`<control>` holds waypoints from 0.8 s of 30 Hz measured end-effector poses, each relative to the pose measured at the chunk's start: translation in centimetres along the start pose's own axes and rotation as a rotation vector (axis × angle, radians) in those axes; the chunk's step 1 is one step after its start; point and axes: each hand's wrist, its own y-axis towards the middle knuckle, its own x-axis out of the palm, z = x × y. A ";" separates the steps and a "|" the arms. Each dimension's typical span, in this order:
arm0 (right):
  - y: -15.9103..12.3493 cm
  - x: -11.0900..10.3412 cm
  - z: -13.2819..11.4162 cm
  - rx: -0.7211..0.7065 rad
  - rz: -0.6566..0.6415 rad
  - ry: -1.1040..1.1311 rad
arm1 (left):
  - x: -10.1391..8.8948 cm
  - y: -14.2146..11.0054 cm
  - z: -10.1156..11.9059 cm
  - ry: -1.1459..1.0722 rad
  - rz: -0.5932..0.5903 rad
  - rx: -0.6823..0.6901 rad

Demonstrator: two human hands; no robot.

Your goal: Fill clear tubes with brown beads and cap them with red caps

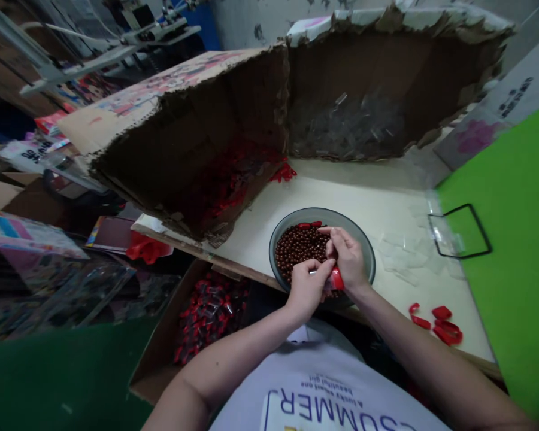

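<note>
A grey bowl [367, 239] of small brown beads [296, 248] sits at the table's front edge, with both hands over its near right side. My left hand [306, 287] is closed on a small clear container with a red end [337, 278], tilted and partly covered by the fingers. My right hand [348, 257] is right beside it, near the red end, its fingers curled over the beads. Whatever that hand may hold is hidden. A few red pieces [309, 225] lie on the beads at the bowl's far side.
Open cardboard boxes hold red parts [233, 179] at left and clear plastic pieces [354, 123] behind. A carton of red-and-clear pieces [211, 311] stands below left. Clear pieces [404, 251] and red parts [447, 329] lie on the right, beside a green panel [516, 239].
</note>
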 end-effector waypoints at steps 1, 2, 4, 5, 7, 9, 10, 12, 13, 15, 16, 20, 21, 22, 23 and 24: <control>-0.1 0.1 0.1 0.015 0.015 0.010 | 0.1 0.0 0.0 0.006 -0.011 -0.008; -0.2 0.2 0.1 0.039 0.022 0.033 | 0.2 0.1 -0.1 0.012 -0.032 -0.019; -0.4 0.3 0.1 0.097 0.018 0.115 | 0.0 0.4 0.0 0.039 -0.096 -0.028; -0.4 0.2 0.2 0.121 0.010 0.160 | -0.3 0.5 0.1 0.064 -0.119 -0.019; -0.1 -0.9 0.8 0.133 0.025 0.192 | -1.8 0.8 0.4 0.130 -0.086 0.021; 0.7 -3.8 2.2 0.085 0.116 0.023 | -5.0 0.8 0.7 0.228 0.095 0.077; 1.2 -5.8 3.2 0.050 0.184 -0.128 | -7.1 0.8 0.7 0.296 0.234 0.103; 2.3 -10.8 5.4 0.019 0.331 -0.451 | -12.5 0.4 0.3 0.490 0.515 0.153; 2.9 -13.5 6.4 0.028 0.381 -0.516 | -15.5 0.1 -0.2 0.610 0.644 0.146; 4.1 -18.1 8.3 0.050 0.432 -0.677 | -21.5 -0.7 -1.9 0.863 0.853 0.048; 4.6 -19.9 9.1 0.055 0.439 -0.757 | -24.2 -1.1 -3.0 0.977 0.891 -0.029; 7.2 -23.0 11.5 0.031 0.269 -1.003 | -30.8 -2.4 -8.1 1.120 0.809 -0.366; 7.8 -23.1 11.9 0.024 0.208 -1.046 | -31.2 -2.5 -9.1 1.117 0.806 -0.410; 8.4 -23.0 12.3 0.023 0.154 -1.085 | -31.2 -2.5 -9.8 1.116 0.811 -0.417; 9.0 -23.0 12.7 0.027 0.110 -1.122 | -30.8 -2.3 -10.2 1.118 0.813 -0.382; 9.5 -23.0 13.0 0.035 0.076 -1.158 | -30.0 -1.9 -10.1 1.121 0.807 -0.310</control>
